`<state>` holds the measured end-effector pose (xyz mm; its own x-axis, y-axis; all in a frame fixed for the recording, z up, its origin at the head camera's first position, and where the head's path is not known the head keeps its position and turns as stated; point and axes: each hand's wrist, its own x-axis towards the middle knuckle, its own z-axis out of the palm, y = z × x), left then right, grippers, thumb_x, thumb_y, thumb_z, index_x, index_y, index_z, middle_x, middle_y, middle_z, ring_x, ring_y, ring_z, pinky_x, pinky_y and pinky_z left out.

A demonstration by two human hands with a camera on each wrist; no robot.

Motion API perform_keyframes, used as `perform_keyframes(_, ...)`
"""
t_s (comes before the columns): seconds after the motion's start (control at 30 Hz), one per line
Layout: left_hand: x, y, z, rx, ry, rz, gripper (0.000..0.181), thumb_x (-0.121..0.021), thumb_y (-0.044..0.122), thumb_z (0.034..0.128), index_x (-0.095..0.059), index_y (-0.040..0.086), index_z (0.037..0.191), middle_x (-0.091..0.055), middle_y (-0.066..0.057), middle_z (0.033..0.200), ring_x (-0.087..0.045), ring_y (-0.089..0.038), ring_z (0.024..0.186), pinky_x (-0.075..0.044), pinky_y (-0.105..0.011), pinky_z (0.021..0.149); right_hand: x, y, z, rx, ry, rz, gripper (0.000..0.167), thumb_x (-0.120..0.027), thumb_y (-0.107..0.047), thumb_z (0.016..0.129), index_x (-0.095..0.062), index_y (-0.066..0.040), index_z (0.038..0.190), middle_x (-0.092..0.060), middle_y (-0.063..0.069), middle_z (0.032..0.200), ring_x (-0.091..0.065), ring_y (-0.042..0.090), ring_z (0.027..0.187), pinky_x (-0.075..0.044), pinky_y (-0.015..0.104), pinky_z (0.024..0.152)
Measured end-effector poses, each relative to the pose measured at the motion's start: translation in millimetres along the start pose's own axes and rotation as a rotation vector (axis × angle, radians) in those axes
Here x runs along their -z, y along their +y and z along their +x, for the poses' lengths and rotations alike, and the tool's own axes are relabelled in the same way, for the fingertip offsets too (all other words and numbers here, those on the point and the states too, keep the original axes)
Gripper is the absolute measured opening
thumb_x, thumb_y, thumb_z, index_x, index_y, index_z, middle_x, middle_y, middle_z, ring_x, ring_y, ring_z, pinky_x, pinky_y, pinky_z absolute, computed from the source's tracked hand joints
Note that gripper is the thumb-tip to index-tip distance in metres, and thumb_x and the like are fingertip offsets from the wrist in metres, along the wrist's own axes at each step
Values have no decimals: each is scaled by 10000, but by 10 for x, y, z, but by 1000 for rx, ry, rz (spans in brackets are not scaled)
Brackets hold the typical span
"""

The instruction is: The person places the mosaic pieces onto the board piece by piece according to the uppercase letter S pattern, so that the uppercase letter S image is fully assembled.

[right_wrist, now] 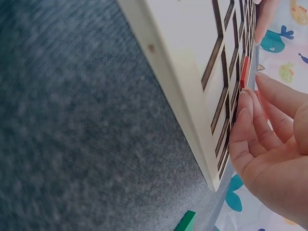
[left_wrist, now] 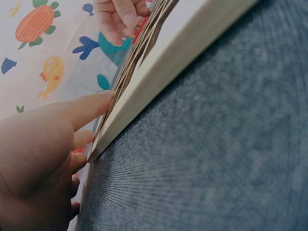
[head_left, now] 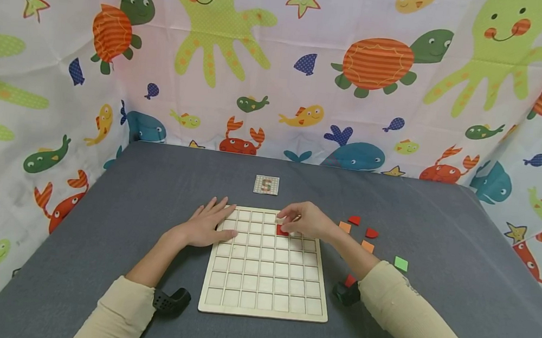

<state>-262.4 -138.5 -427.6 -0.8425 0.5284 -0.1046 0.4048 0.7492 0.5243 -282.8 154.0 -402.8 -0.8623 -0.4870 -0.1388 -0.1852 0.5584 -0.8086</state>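
Note:
The light wooden grid board point(head_left: 265, 284) lies flat on the grey cloth. My left hand point(head_left: 204, 228) rests with spread fingers on its upper left corner; in the left wrist view the thumb of that hand point(left_wrist: 43, 149) touches the rim point(left_wrist: 178, 57). A red piece point(head_left: 282, 232) sits in the upper part of the grid, right of the middle. Over it is my right hand point(head_left: 309, 221), fingers bent and fingertips beside the piece. In the right wrist view, that hand's point(right_wrist: 276, 144) thumb stands apart from the fingers, near the red piece point(right_wrist: 244, 74).
Right of the board lie several loose pieces: red ones point(head_left: 371, 233), orange ones point(head_left: 367, 247) and a green square point(head_left: 401, 264). A small pattern card point(head_left: 266, 185) lies behind the board. A cloth printed with sea animals point(head_left: 283, 94) hangs behind the table.

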Motion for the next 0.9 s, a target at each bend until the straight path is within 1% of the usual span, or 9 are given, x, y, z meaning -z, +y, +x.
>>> perform_keyframes(0.23,-7,7,8,11,-7,-1,735,-530,437,963,-230,65,1521,-92,-196,1564,29,-396,1418,-1,-594,1088,12,-7,-18,-4,-6,-14,245,-683,-44,875,-668,7,1115,-644,56,834,-633,204,766,-463,278,580)
perform_keyframes(0.4,-15,-7,10,10,-7,4,740,-527,446,963,-224,70,1523,-89,-191,1565,31,-395,1418,0,-593,1089,28,-11,-32,-7,-17,-6,253,-677,-58,883,-663,0,1129,-648,73,882,-634,206,775,-471,286,595)
perform_keyframes(0.47,-17,-8,11,10,-7,5,741,-525,449,963,-222,71,1524,-87,-188,1566,31,-394,1418,0,-592,1089,43,-6,-37,-8,-26,-1,261,-677,-76,888,-661,-7,1140,-649,66,893,-630,205,752,-476,282,601)
perform_keyframes(0.53,-19,-6,12,11,-7,3,743,-526,451,961,-224,69,1523,-89,-188,1566,30,-393,1418,1,-593,1089,69,13,-38,3,-39,9,268,-654,-94,910,-646,6,1158,-651,74,886,-632,209,740,-497,289,615)
perform_keyframes(0.63,-22,-3,16,15,-7,5,744,-525,455,960,-228,68,1522,-95,-185,1566,27,-390,1419,0,-593,1089,132,22,-55,4,-56,57,299,-616,-151,946,-622,16,1194,-659,92,906,-633,231,761,-524,309,664)
perform_keyframes(0.77,-15,7,21,19,-10,10,742,-521,455,962,-226,69,1523,-97,-182,1567,27,-385,1421,4,-591,1090,240,19,-81,-50,-46,151,354,-545,-234,992,-599,7,1246,-655,152,1003,-638,281,874,-531,384,770)
perform_keyframes(0.9,0,12,26,17,-12,15,742,-516,456,964,-223,66,1523,-96,-185,1566,26,-390,1420,6,-591,1089,346,22,-118,-83,-24,168,427,-468,-314,1022,-579,12,1275,-633,197,1080,-642,302,937,-520,424,813)
